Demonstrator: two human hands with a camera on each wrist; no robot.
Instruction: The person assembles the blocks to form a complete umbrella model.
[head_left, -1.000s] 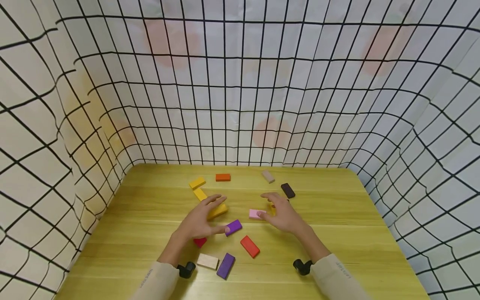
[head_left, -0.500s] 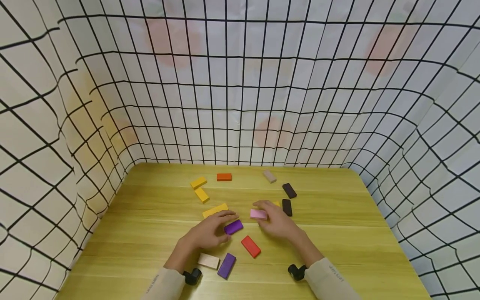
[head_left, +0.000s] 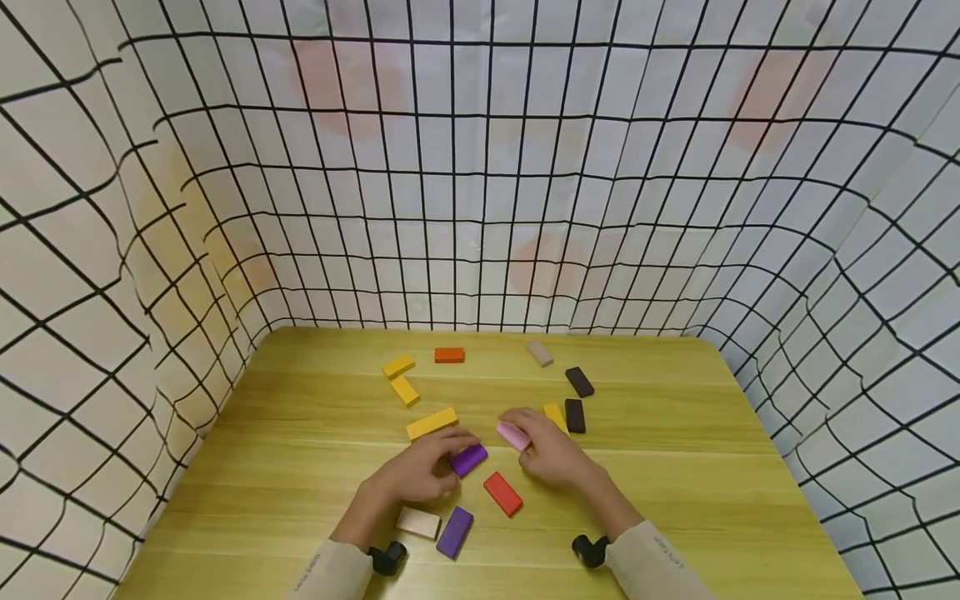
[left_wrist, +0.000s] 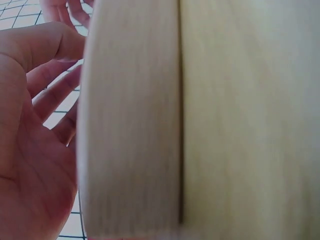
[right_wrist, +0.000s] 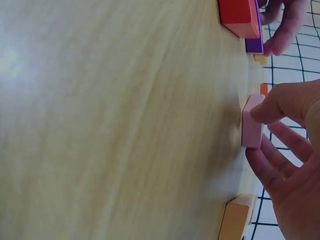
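Observation:
My left hand (head_left: 420, 472) has its thumb and fingers around a bright purple wooden block (head_left: 471, 460) left of the table's middle. In the left wrist view a big pale block (left_wrist: 132, 120) covers what those fingertips do. To the right, my right hand (head_left: 553, 452) pinches a pink block (head_left: 512, 435) between thumb and fingers. The right wrist view shows the thumb pressed on the face of this pink block (right_wrist: 252, 125), low over the table. A red block (head_left: 502, 494) lies between the hands, nearer to me.
Nearest me are a pale block (head_left: 418, 522) and a dark purple block (head_left: 454, 532). Yellow blocks (head_left: 432, 423) lie left and beside the right hand. Two black blocks (head_left: 575, 416), an orange block (head_left: 449, 356) and a greyish block (head_left: 539, 353) lie farther back. Grid-patterned curtains surround the table (head_left: 675, 467).
The right hand has closed on the pink block and turned it askew. My left hand moved right and inward from above the yellow block, its fingers now around the bright purple block.

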